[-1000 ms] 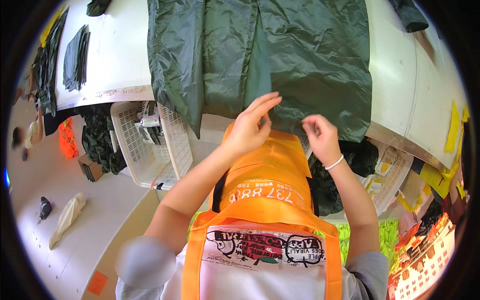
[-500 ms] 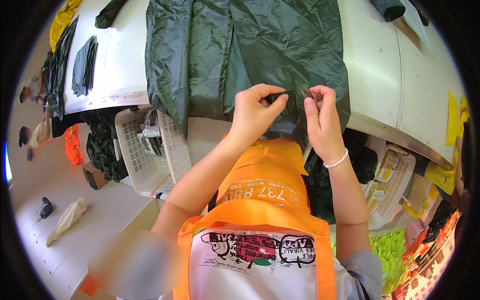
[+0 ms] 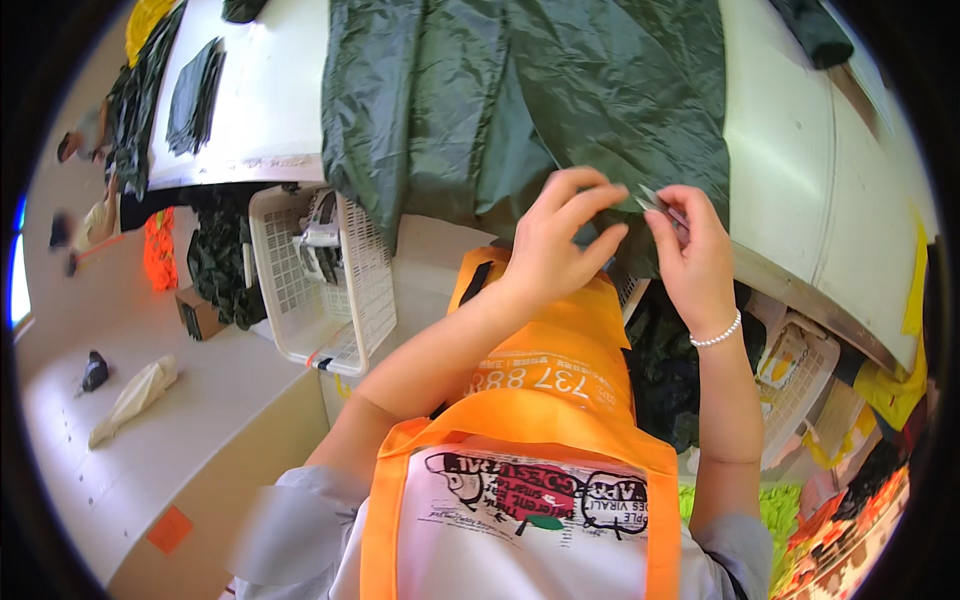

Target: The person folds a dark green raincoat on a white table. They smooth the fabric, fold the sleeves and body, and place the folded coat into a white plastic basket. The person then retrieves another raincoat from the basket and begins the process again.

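Dark green thin, shiny cloth (image 3: pixel 440 110) lies spread over the white table and hangs past its near edge. Over its lower part is my left hand (image 3: pixel 568 235), fingers apart and slightly blurred, with nothing seen in them. Close by on the right, my right hand (image 3: pixel 692 255) is closed round small metal thread snips (image 3: pixel 652 200). Their pointed tips stick out toward my left fingertips, apart from them. Most of the snips is hidden in my palm.
Folded dark green cloth (image 3: pixel 195 98) lies on the white table (image 3: pixel 265 100) at left. Below the table edge stand a white plastic basket (image 3: pixel 300 290) with packets inside and another white basket (image 3: pixel 800 385) at right. Orange cloth (image 3: pixel 160 250) hangs far left, where people (image 3: pixel 95 135) are visible.
My left fingers, pinched together at the cloth before, have come apart. The snips' tips now show more clearly in my right hand. The whole view has shifted, with things appearing further right.
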`<act>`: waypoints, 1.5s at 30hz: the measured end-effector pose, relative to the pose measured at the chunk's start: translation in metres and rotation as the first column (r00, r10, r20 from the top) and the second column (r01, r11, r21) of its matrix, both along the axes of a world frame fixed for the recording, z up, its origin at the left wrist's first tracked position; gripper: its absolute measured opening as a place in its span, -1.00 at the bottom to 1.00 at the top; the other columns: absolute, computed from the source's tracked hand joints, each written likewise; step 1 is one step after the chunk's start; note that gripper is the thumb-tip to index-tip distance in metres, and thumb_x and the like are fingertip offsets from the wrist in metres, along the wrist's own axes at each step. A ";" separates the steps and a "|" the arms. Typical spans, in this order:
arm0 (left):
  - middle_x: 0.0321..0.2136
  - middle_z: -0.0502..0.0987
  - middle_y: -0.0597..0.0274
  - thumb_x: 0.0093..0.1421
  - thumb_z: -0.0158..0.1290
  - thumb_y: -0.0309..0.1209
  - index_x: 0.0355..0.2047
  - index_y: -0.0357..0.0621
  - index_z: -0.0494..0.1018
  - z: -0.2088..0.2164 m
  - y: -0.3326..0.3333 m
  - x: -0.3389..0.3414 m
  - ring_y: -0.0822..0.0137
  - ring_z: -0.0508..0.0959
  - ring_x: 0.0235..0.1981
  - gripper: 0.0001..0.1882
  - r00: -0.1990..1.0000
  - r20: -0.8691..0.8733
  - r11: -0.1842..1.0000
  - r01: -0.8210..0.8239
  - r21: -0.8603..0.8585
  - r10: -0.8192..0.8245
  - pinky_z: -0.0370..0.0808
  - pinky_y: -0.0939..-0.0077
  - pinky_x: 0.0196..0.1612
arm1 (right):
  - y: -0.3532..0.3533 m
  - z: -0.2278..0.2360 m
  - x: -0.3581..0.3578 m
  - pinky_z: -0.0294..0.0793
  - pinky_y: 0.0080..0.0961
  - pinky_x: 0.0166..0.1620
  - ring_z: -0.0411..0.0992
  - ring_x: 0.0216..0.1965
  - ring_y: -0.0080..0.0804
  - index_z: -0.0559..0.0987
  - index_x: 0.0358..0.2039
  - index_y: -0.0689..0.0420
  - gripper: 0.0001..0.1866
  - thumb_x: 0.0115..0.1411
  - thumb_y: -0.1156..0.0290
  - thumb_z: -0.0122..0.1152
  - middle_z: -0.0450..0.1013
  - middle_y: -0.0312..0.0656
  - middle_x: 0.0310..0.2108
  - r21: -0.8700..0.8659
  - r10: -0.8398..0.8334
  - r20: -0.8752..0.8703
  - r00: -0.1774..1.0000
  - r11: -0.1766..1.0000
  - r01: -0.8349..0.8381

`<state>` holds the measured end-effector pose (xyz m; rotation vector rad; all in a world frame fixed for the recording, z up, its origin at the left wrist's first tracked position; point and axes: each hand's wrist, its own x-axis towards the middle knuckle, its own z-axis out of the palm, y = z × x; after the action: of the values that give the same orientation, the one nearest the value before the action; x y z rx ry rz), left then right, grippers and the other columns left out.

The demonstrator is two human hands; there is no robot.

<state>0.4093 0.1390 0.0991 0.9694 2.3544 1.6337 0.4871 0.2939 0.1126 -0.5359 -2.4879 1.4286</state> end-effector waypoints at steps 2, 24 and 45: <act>-0.01 0.29 0.20 -0.05 0.19 -0.55 -0.02 -0.13 0.34 -0.027 -0.038 0.009 0.42 0.36 -0.30 -0.47 0.969 -0.011 0.968 -0.247 -0.037 0.246 0.35 0.59 -0.30 | 0.001 -0.002 0.002 0.48 -0.55 -0.27 0.46 -0.33 -0.35 0.43 -0.23 0.22 -0.80 0.16 0.43 0.18 0.44 -0.13 -0.32 -0.004 0.004 0.097 0.995 1.000 -0.004; -0.55 0.58 0.06 0.20 0.10 -0.18 -0.55 -0.33 0.46 -0.018 -0.152 0.007 0.45 0.55 -0.59 -0.60 0.317 0.851 0.762 -0.632 -0.140 0.419 0.49 0.67 -0.47 | -0.141 -0.039 -0.027 0.49 -0.47 -0.28 0.46 -0.33 -0.28 0.41 -0.23 0.20 -0.75 0.12 0.42 0.23 0.41 -0.14 -0.30 -0.233 0.416 -0.077 0.906 0.876 -0.422; -0.58 0.56 0.16 0.09 0.22 -0.30 -0.50 -0.32 0.48 0.008 -0.139 0.018 0.44 0.51 -0.59 -0.72 0.700 0.509 0.853 -0.497 -0.157 0.501 0.43 0.64 -0.50 | -0.141 -0.026 -0.073 0.15 -0.78 -0.54 0.19 -0.58 -0.80 0.42 -0.18 0.18 -0.74 0.10 0.55 0.22 0.27 -0.48 -0.61 -0.868 0.234 -0.013 0.972 0.480 -0.127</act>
<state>0.4269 -0.0001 0.1069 -0.1896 2.2989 1.7450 0.4138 0.1527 0.0862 -0.4981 -1.7021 2.8132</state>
